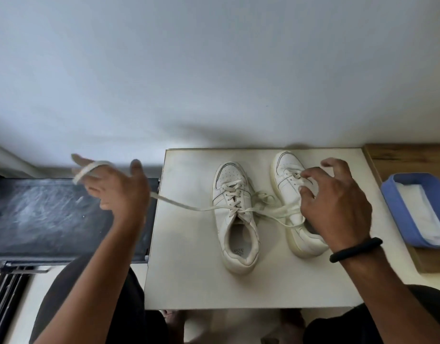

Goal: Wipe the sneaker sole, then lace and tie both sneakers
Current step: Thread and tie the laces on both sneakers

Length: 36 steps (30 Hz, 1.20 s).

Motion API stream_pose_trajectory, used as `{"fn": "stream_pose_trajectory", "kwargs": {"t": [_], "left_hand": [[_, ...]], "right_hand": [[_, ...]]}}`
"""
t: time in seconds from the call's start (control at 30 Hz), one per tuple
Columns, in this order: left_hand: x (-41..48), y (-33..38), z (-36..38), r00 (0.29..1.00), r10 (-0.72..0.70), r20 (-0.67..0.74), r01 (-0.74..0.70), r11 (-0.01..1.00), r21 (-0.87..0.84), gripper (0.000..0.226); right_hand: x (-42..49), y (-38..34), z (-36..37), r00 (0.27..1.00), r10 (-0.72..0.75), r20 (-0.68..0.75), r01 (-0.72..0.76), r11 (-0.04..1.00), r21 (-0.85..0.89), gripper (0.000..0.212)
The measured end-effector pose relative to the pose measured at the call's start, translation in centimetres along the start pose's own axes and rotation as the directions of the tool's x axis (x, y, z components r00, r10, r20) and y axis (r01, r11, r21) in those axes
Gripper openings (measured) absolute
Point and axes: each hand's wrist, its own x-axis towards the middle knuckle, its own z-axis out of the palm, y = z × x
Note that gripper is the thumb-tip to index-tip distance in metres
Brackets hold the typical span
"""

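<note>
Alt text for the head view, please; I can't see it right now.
The left hand draws a long white lace out sideways, looped over its fingers, while the right hand pinches the lace at the right sneaker. The left sneaker, already laced, stands beside it on a white table.

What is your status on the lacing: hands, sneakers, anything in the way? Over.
Left hand holds lace, looped over fingers, drawn out left. Right hand pinches lace at right sneaker. Lace crosses laced left sneaker; nothing else in the way.
</note>
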Motion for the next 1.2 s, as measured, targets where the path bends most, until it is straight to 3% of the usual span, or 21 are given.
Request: {"fn": "stream_pose_trajectory", "kwargs": {"t": [0.1,0.17,0.23,0.33,0.37,0.5,0.67,0.8,1.03,1.2], "left_hand": [[-2.9,0.1,1.1,0.952,0.29,0.095,-0.305,0.922,0.24,0.084],[-4.3,-0.8,1.8,0.814,0.498,0.299,-0.562,0.805,0.189,0.049],[-5.8,-1.2,2.5,0.655,0.533,0.535,-0.64,0.768,0.02,0.026],[-7.9,-1.7,3.7,0.39,0.554,0.735,-0.742,0.662,-0.105,0.018],[-8.2,-1.9,4.0,0.349,0.564,0.749,-0.76,0.638,-0.126,0.017],[-7.6,-2.0,4.0,0.323,0.577,0.75,-0.794,0.596,-0.117,0.016],[-7.4,-1.5,3.5,0.209,0.564,0.799,-0.809,0.559,-0.183,0.013],[-7.1,-1.3,3.6,0.264,0.526,0.808,-0.793,0.595,-0.128,0.005],[-7.7,-0.9,3.0,0.314,0.463,0.829,-0.81,0.586,-0.021,0.008],[-7.7,0.0,2.5,0.293,0.404,0.867,-0.806,0.593,-0.003,0.02]], "right_hand": [[0.2,0.2,0.6,0.997,-0.047,-0.062,0.047,0.999,-0.001,0.028],[0.3,0.1,1.3,0.992,-0.118,-0.036,0.122,0.985,0.123,0.023],[-0.2,-0.9,2.4,0.977,-0.203,0.068,0.176,0.941,0.289,0.017],[-1.6,-3.0,4.4,0.922,-0.304,0.241,0.208,0.912,0.352,0.012],[-2.0,-3.5,5.0,0.904,-0.328,0.274,0.227,0.912,0.341,0.013],[-2.3,-3.9,5.4,0.882,-0.359,0.305,0.277,0.919,0.28,0.008],[-2.3,-3.9,4.5,0.848,-0.4,0.348,0.317,0.909,0.272,0.015],[-2.6,-4.2,4.4,0.858,-0.388,0.338,0.336,0.92,0.203,0.016],[-1.9,-3.7,3.8,0.877,-0.334,0.345,0.259,0.934,0.247,0.016],[-1.4,-3.1,3.4,0.871,-0.378,0.313,0.325,0.922,0.208,0.01]]}}
